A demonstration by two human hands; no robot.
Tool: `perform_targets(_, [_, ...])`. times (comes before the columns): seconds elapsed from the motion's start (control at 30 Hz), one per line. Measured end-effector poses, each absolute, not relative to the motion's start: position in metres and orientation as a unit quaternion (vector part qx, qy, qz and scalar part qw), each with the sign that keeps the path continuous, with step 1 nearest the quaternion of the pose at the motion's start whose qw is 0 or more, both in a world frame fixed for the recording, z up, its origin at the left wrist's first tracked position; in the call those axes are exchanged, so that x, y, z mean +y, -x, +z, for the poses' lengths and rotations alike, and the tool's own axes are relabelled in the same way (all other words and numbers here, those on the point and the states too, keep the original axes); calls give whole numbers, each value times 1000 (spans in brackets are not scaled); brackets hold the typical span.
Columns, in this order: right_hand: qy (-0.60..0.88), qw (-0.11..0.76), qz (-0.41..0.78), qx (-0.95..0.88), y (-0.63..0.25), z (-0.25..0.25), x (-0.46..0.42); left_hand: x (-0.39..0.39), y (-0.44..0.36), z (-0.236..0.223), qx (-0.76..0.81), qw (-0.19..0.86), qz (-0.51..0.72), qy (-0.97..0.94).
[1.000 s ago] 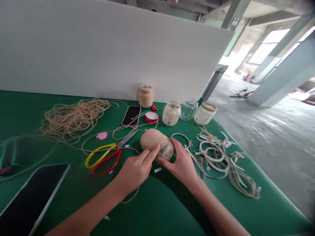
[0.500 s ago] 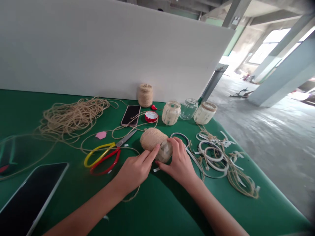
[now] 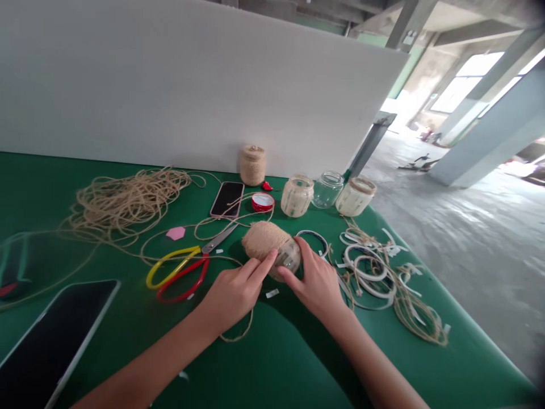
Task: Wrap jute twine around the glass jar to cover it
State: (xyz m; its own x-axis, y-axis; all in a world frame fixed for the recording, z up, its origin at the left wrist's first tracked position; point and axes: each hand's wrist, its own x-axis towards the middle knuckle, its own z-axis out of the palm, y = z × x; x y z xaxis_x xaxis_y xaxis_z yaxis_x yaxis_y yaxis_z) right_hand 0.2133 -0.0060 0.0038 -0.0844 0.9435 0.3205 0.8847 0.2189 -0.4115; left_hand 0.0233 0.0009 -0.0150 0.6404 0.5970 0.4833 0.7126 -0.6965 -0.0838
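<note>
Green desk [image 3: 272,363] carries five jars; our left hand [image 3: 234,295] and right hand [image 3: 317,284], fingers half curled, hold one twine-wrapped jar [image 3: 266,244], well apart from the desk's right edge.

Left hand [image 3: 235,293] and right hand [image 3: 313,286] grip twine-wrapped jar [image 3: 267,245].

Yellow-and-red scissors [image 3: 219,239] lie near a smartphone [image 3: 227,200].

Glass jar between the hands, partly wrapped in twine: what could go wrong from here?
The jar seems to lie on its side, held only by the left hand and right hand, so it could roll if they let go. The wraps nearest the bare glass might slip loose. The loose twine running past the red-and-yellow scissors could snag on their handles.
</note>
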Motion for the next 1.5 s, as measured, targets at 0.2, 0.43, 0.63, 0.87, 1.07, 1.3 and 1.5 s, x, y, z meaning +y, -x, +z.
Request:
perform_targets(0.2, [564,306,-15,-767,-213,0,-6,0,-25,-14,-369,135,-224,892])
perform_targets(0.43, [559,317,77,-762,-211,2,-6,3,-28,-11,-375,139,-234,886])
perform_targets(0.63, [569,341,131,-737,-209,5,-6,3,-27,-8,-373,141,-234,886])
perform_targets(0.87, [588,346,143,-717,-209,6,-6,3,-26,-9,-363,115,-247,891])
perform_targets(1.07, [603,336,148,-708,-209,5,-6,4,-27,-6,-363,96,-253,892])
perform_targets(1.3, [564,322,14,-760,-208,-1,-8,2,-25,-7,-363,94,-263,889])
perform_targets(1.5, [579,334,99,-737,-206,2,-8,2,-27,-10,-370,84,-241,893])
